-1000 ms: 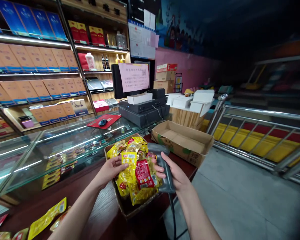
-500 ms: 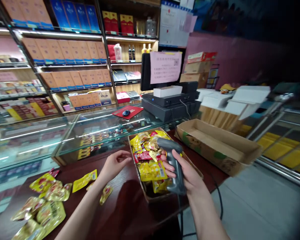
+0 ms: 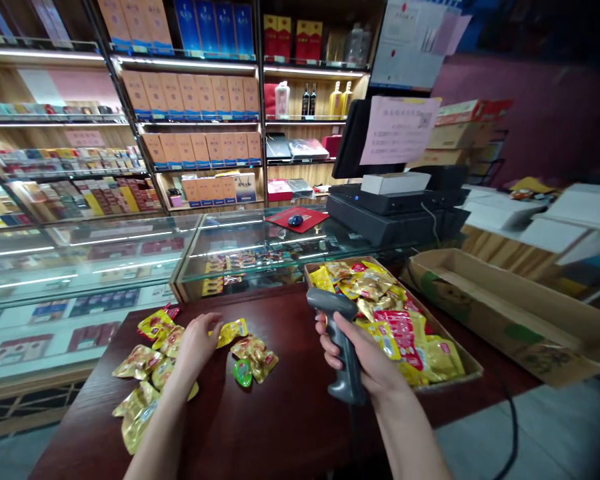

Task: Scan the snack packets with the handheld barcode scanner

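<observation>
My right hand [image 3: 363,353] is wrapped round the grip of a dark grey barcode scanner [image 3: 347,353], held upright before the snack box, its head pointing left. Over the dark wooden counter, my left hand [image 3: 197,343] has its fingers loosely curved and apart, with nothing visible in them. A yellow snack packet [image 3: 234,331] lies by its fingertips; I cannot tell whether they touch. Gold snack packets [image 3: 137,362] lie in a loose pile left of that hand, partly hidden by it. To its right sit another gold packet [image 3: 260,357] and a small green packet [image 3: 242,373].
An open cardboard box [image 3: 473,373] of yellow, gold and red packets stands at right. Behind it are a long cardboard tray [image 3: 500,330] and a monitor [image 3: 351,143] on a dark base. A glass display case [image 3: 240,233] runs along the back, with a mouse [image 3: 295,220] on it.
The view has turned left. My left hand has moved from beside the snack box to the loose packets at left. The scanner, still in my right hand, is now at the box's left side.
</observation>
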The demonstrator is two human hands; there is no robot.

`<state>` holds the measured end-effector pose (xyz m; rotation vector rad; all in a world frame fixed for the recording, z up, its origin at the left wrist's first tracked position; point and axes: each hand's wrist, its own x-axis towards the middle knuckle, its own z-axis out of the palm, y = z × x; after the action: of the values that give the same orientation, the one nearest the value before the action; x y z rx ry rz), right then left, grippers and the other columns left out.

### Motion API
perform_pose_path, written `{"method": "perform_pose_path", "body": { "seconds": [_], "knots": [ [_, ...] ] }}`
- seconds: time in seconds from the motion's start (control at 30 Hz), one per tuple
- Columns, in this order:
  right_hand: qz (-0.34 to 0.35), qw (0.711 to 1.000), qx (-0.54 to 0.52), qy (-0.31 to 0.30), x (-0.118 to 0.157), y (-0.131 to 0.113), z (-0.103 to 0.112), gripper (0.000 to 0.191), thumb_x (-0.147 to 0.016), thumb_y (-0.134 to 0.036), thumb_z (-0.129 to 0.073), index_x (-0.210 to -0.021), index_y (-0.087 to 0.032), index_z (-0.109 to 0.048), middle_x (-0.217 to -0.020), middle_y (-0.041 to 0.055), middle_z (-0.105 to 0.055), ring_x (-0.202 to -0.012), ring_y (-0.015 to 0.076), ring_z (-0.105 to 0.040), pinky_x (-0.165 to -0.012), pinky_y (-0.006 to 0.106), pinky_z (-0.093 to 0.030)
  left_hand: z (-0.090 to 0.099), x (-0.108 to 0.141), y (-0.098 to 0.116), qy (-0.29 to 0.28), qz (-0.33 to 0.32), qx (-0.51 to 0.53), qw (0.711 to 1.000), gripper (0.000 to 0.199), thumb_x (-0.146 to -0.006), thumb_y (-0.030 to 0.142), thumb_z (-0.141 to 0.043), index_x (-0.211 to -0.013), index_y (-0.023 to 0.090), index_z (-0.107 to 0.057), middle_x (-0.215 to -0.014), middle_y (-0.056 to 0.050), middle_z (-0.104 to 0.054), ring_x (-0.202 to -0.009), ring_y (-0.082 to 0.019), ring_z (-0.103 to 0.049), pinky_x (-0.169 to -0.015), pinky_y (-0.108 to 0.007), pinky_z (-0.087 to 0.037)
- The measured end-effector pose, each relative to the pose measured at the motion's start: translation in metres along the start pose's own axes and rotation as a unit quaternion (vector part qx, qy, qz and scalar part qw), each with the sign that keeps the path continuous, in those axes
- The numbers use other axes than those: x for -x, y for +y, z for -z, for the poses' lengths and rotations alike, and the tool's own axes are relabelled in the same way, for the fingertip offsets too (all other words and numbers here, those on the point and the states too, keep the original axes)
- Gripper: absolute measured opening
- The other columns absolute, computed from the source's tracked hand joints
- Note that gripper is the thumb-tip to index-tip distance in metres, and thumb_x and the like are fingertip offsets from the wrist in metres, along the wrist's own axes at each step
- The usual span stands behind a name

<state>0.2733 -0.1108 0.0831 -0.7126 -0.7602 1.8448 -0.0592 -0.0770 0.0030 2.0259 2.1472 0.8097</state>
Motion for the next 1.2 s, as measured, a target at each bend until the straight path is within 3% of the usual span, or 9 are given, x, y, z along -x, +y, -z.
{"method": "perform_pose_path", "body": {
  "seconds": [0.2,0.33,0.53,0.63,0.8,0.9,1.03,1.13,1.2],
  "knots": [
    [-0.027,0.999,0.042,-0.006,-0.015,0.035,-0.022,0.026,-0.083,-0.038,-0.061,-0.094,-0.015,-0.061,-0.083,0.0033,-0.056,-0.052,0.0062,-0.046,-0.04,0.018,-0.038,-0.002,0.007,-0.003,0.004,0.012,-0.099,0.995,0.044,-0.084,0.045,-0.05,-0.114,0.016,-0.064,-0.107,-0.014,-0.065,-0.105,-0.029,-0.055,-0.091,-0.038,-0.04],
    [-0.052,0.997,0.054,-0.017,-0.022,0.055,-0.029,0.026,-0.083,-0.038,-0.062,-0.095,-0.015,-0.061,-0.084,0.0033,-0.056,-0.053,0.0063,-0.046,-0.04,0.018,-0.038,-0.008,0.013,-0.003,-0.006,0.013,-0.13,0.991,0.056,-0.08,0.053,-0.053,-0.121,0.015,-0.06,-0.121,-0.016,-0.059,-0.127,-0.033,-0.037,-0.102,-0.043,-0.03],
    [-0.077,0.995,0.064,-0.02,-0.023,0.068,-0.042,0.027,-0.082,-0.039,-0.063,-0.093,-0.015,-0.06,-0.083,0.0025,-0.056,-0.053,0.0059,-0.047,-0.041,0.018,-0.039,-0.015,0.019,-0.002,-0.04,0.018,-0.142,0.989,0.056,-0.079,0.057,-0.052,-0.11,0.012,-0.063,-0.122,-0.019,-0.058,-0.134,-0.036,-0.027,-0.106,-0.049,-0.02],
    [-0.076,0.995,0.067,-0.021,-0.023,0.069,-0.046,0.029,-0.08,-0.04,-0.065,-0.093,-0.015,-0.059,-0.083,0.0028,-0.057,-0.052,0.0062,-0.047,-0.04,0.019,-0.039,-0.016,0.017,-0.004,-0.022,0.013,-0.124,0.992,0.046,-0.075,0.053,-0.061,-0.098,0.013,-0.063,-0.112,-0.018,-0.062,-0.127,-0.036,-0.038,-0.102,-0.046,-0.027],
    [-0.068,0.995,0.065,-0.021,-0.018,0.066,-0.045,0.031,-0.078,-0.043,-0.067,-0.09,-0.015,-0.058,-0.08,0.0018,-0.058,-0.052,0.0058,-0.046,-0.041,0.018,-0.039,-0.013,0.003,-0.01,-0.007,0.072,0.058,0.996,0.033,-0.069,0.036,-0.068,-0.096,0.02,-0.057,-0.085,-0.006,-0.068,-0.083,-0.024,-0.064,-0.076,-0.032,-0.045],
    [-0.062,0.994,0.09,0.003,-0.014,0.064,-0.042,0.035,-0.075,-0.045,-0.068,-0.091,-0.016,-0.058,-0.079,0.001,-0.058,-0.051,0.0061,-0.047,-0.04,0.019,-0.04,-0.01,-0.012,-0.008,0.004,0.077,0.249,0.965,0.033,-0.066,0.036,-0.07,-0.093,0.02,-0.059,-0.08,-0.001,-0.068,-0.073,-0.019,-0.064,-0.067,-0.026,-0.046],
    [-0.051,0.988,0.145,0.014,-0.007,0.068,-0.04,0.037,-0.077,-0.049,-0.065,-0.089,-0.015,-0.055,-0.068,-0.0013,-0.058,-0.046,0.0061,-0.047,-0.041,0.02,-0.039,-0.01,-0.035,0.011,-0.034,0.098,0.466,0.879,0.033,-0.061,0.041,-0.074,-0.078,0.015,-0.062,-0.074,-0.003,-0.068,-0.067,-0.017,-0.064,-0.063,-0.025,-0.049],
    [-0.037,0.98,0.192,0.029,-0.001,0.075,-0.043,0.041,-0.077,-0.054,-0.062,-0.088,-0.016,-0.051,-0.058,-0.0044,-0.055,-0.041,0.0071,-0.048,-0.04,0.02,-0.038,-0.014,-0.049,0.029,-0.061,0.152,0.565,0.809,0.037,-0.057,0.041,-0.078,-0.076,0.014,-0.061,-0.075,-0.004,-0.068,-0.064,-0.016,-0.064,-0.06,-0.026,-0.052],
    [-0.025,0.975,0.214,0.051,0.004,0.079,-0.047,0.045,-0.074,-0.056,-0.063,-0.089,-0.016,-0.048,-0.057,-0.0055,-0.054,-0.039,0.0076,-0.049,-0.039,0.02,-0.037,-0.019,-0.057,0.037,-0.087,0.168,0.593,0.782,0.039,-0.056,0.039,-0.08,-0.08,0.013,-0.062,-0.077,-0.004,-0.068,-0.066,-0.016,-0.065,-0.059,-0.026,-0.053]
  ]
}}
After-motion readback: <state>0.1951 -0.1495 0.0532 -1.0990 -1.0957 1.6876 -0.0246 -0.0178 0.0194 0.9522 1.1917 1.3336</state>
